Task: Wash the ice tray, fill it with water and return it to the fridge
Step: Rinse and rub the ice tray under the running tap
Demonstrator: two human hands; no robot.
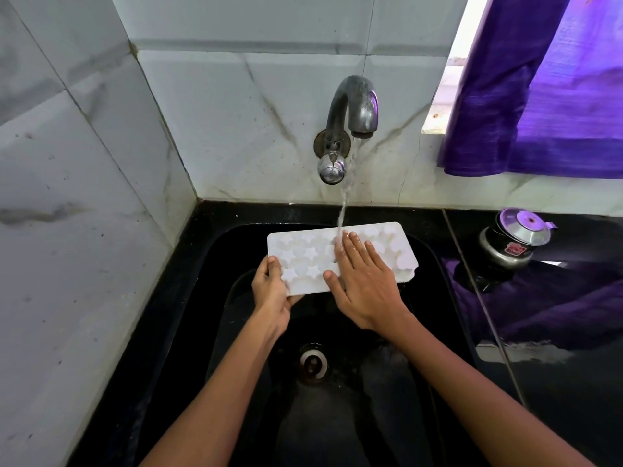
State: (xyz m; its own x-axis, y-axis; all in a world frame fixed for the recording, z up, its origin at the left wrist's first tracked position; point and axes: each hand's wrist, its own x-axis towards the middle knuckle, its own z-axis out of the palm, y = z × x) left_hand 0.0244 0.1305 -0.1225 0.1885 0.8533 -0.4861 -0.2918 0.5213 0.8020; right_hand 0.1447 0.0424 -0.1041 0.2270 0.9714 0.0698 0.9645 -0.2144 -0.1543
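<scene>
A white ice tray [303,252] with star-shaped cells is held level over the black sink [219,264]. My left hand [271,293] grips its near left corner, thumb on top. My right hand [362,281] lies flat on the tray's middle with fingers spread and wet. Water runs from the metal tap [354,106] and lands on the tray right at my right fingertips.
The sink drain [313,362] sits below the tray. A small pressure cooker [512,241] stands on the black counter at the right. A purple curtain [539,96] hangs at the window above it. Tiled walls close in the back and left.
</scene>
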